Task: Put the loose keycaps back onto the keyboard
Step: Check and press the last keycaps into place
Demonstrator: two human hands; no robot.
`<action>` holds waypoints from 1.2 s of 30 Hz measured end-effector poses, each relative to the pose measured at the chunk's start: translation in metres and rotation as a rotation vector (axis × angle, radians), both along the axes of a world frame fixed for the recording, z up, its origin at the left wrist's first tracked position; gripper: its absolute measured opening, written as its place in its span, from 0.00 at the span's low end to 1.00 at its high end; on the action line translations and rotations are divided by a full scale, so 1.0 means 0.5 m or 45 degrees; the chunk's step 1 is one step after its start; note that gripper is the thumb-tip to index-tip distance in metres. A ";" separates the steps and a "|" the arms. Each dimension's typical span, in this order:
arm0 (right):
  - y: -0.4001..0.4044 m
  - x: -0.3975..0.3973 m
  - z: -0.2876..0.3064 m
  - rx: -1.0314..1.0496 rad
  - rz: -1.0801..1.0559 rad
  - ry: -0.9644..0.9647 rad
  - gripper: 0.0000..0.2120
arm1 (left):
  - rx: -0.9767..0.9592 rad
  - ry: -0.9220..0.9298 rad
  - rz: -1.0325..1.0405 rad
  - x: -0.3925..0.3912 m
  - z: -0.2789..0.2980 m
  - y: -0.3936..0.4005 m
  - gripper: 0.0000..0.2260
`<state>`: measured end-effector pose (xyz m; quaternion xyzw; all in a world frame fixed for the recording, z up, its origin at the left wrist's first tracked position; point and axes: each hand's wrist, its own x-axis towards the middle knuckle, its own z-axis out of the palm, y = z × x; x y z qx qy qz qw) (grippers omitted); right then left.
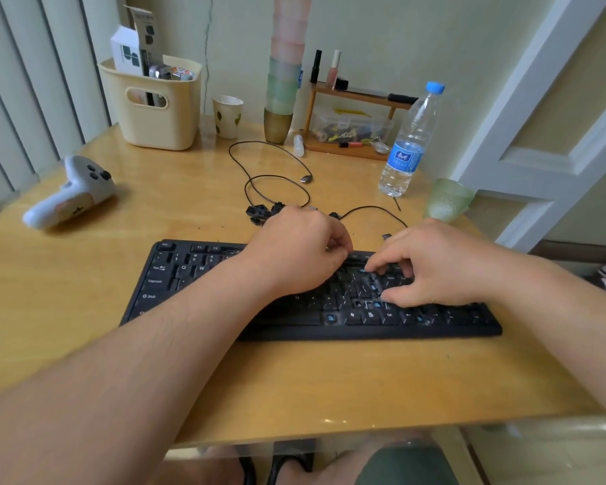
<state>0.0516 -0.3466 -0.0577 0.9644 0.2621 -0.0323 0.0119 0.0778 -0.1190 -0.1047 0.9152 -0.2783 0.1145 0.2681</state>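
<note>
Head view: our left hand (305, 253) curls, contents hidden; our right hand (431, 267) presses relaxed fingers on the keyboard (175, 274). Loose keycaps (259, 213) look light, stiff; pinch their sides.

The left hand (300, 253) is covering the middle of the keyboard (175, 274); its curled fingers are hiding whatever they hold (if anything); the right hand (431, 267) is masking keys; legends are blurring.

Soft, even daylight, perhaps from the left, puts faint glare on the glossy table (84, 309), while wide-angle distortion bends the slightly blurred edges.
</note>
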 end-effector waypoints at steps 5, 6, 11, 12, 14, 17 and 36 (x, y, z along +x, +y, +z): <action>0.003 0.002 -0.001 0.003 -0.030 0.024 0.21 | 0.008 0.045 0.000 0.002 -0.001 0.005 0.09; 0.002 0.002 -0.002 0.008 -0.040 0.030 0.21 | 0.008 0.057 -0.001 0.003 -0.001 0.005 0.09; 0.003 0.005 0.000 -0.015 -0.035 0.053 0.23 | 0.016 0.067 0.006 0.006 -0.001 0.007 0.08; 0.003 0.006 0.001 -0.026 -0.041 0.053 0.22 | 0.016 0.065 0.004 0.006 -0.001 0.008 0.08; 0.003 0.009 0.001 -0.036 -0.062 0.033 0.20 | 0.012 0.064 0.002 0.007 -0.001 0.008 0.08; 0.004 0.015 -0.005 -0.049 -0.062 0.039 0.20 | 0.015 0.054 0.005 0.006 -0.002 0.008 0.09; 0.064 0.017 -0.001 -0.367 -0.170 0.127 0.20 | 0.007 0.088 0.029 0.011 -0.006 0.008 0.08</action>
